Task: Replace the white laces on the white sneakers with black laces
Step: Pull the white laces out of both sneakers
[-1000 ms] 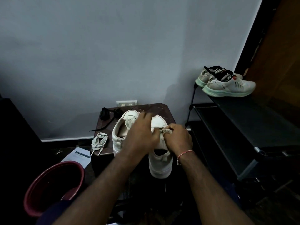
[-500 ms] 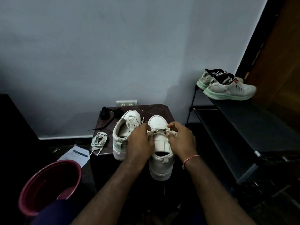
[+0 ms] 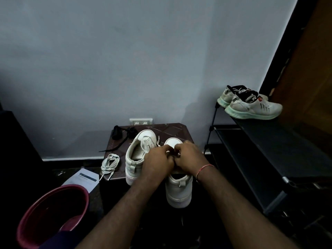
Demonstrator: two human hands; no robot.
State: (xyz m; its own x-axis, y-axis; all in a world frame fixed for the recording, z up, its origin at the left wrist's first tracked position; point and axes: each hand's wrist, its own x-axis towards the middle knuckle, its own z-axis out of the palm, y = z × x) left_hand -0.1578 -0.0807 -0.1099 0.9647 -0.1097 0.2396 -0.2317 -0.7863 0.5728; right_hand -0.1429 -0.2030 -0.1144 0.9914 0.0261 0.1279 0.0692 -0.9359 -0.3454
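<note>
left hand (image 3: 158, 163), right hand (image 3: 190, 159) both pinching lace (image 3: 168, 151) on 1 of 2 white sneakers (image 3: 136, 159); 1 loose lace (image 3: 110, 163) beside

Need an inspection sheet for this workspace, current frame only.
Surface: small dark table holding both sneakers.
Job's things: left sneaker white-laced; right sneaker under hands; loose white lace and black laces on table's left.
Clutter: paper sheet, red tub, low at left.
Hands: left hand and right hand pinch fitted lace on right sneaker.
Cables: nothing seen.
Surroundings: grey wall, wall socket, shoe rack carrying running shoes.
</note>
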